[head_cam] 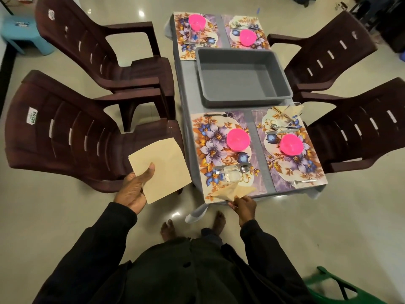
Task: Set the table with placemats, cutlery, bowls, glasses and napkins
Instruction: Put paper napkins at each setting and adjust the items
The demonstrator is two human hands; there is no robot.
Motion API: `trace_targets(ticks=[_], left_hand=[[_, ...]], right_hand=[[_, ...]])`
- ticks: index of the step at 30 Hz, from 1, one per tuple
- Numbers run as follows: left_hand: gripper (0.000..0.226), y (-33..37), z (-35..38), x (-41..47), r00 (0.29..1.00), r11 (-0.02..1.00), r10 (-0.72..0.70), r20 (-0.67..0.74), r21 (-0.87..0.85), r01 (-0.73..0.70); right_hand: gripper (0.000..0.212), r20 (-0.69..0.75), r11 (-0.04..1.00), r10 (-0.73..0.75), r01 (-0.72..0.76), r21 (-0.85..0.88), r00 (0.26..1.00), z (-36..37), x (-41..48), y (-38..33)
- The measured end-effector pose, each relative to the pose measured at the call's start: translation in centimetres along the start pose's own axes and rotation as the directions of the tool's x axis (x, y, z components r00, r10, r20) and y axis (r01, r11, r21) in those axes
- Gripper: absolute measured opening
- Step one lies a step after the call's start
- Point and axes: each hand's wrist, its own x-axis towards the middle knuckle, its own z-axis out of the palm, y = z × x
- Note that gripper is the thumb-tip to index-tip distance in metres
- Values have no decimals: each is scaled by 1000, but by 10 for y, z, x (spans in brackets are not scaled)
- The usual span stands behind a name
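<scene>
Dark sleeves (98, 249) and bare feet (167, 229) belong to a person standing at the short end of a narrow tabletop (188, 84). A grey tub (243, 100) sits at its middle and looks empty, so most of the setting seems to be laid out already.

On the person's side of the tub, two floral placemats lie side by side. On the left placemat (208, 137) are a pink bowl (238, 140), a fork (217, 115) along the edge nearest the tub, a spoon (244, 168) and a clear glass (232, 174).

The right hand (244, 206) pinches a folded beige napkin (234, 190) at this mat's edge farthest from the tub, just beside the glass. Its fingers are closed on the fold, probably to keep the shape while it goes to the glass.

The left hand (133, 189) is off the tabletop, to the left of that same mat. Its thumb clamps a flat, unfolded napkin (162, 167) against the fingers, likely held in reserve for another place.

The right placemat (306, 170) looks complete. It has a second bowl (291, 144), cutlery, and a second glass (289, 113) close to the tub with a napkin standing in it.

Beyond the tub, two more mats carry far bowls (197, 22); no napkins are visible there.

Brown plastic chairs (76, 132) flank both long sides.
</scene>
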Motion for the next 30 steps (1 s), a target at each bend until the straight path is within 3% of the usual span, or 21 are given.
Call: trace_targets(ticks=[5, 10, 13, 15, 19, 23, 25, 28, 30], left_hand=[[25, -4, 5, 3, 1000, 1000, -9, 20, -5, 9], [29, -5, 9, 5, 1000, 1000, -24, 17, 4, 24], [36, -5, 9, 5, 1000, 1000, -21, 24, 18, 20], [39, -5, 9, 5, 1000, 1000, -21, 17, 16, 21], [33, -6, 11, 5, 1000, 1000, -17, 11, 4, 17], [36, -7, 10, 4, 1000, 1000, -13, 7, 1, 13], [34, -7, 10, 2, 1000, 1000, -11, 8, 3, 11], [31, -7, 10, 0, 1000, 1000, -6, 7, 12, 6], [28, -7, 9, -1, 1000, 1000, 0, 5, 11, 0]], right_hand=[[39, 213, 964, 87, -136, 230, 973, -8, -8, -1], [57, 158, 949, 103, -145, 280, 982, -6, -6, 1], [102, 193, 925, 96, -159, 344, 976, -9, -3, 6], [118, 221, 920, 89, -165, 356, 971, -14, 0, 11], [84, 235, 931, 109, -182, 317, 966, -23, -5, 14], [106, 309, 915, 98, -208, 347, 946, -25, -1, 17], [91, 301, 923, 88, -191, 334, 949, -17, -3, 14], [43, 136, 953, 54, -92, 289, 989, -1, -1, 14], [42, 8, 979, 20, -21, 203, 1000, 9, 6, 14]])
